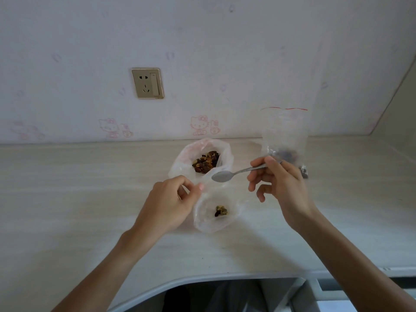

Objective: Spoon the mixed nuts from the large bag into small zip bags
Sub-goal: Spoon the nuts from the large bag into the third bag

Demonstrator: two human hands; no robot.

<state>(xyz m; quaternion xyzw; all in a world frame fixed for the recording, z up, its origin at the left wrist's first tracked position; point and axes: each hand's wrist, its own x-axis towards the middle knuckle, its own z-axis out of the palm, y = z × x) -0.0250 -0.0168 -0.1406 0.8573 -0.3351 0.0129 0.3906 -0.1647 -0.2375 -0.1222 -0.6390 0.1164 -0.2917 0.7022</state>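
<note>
Mixed nuts: a dark brown, tan and yellowish heap [206, 164] lies inside the large bag; a small clump [221, 211] lies in the small zip bag nearest the person.
Large bag: thin, whitish plastic [180, 164], mouth open upward, standing on the desk near the wall, just behind the hands.
Small zip bag: clear plastic [207, 219], mouth held open, resting on the desk between the two hands and in front of the large bag.
Second zip bag: clear with a red strip at the top [284, 129], upright at the right, behind the right hand, with a few dark pieces at its bottom.
Left hand: [171, 199] fingers curled, thumb and fingertips pinching the rim of the small zip bag.
Right hand: [278, 180] thumb and forefinger hold the handle of a metal spoon [221, 176]; the other fingers are loosely curled.
Spoon bowl: looks empty, hovering between the large bag's mouth and the small zip bag.
Desk: pale wood-grain top [78, 199], its front edge curving inward before the person; wide bare surface lies left and right of the bags.
Wall: pale wallpaper with a socket [147, 83] above the desk's back edge.
</note>
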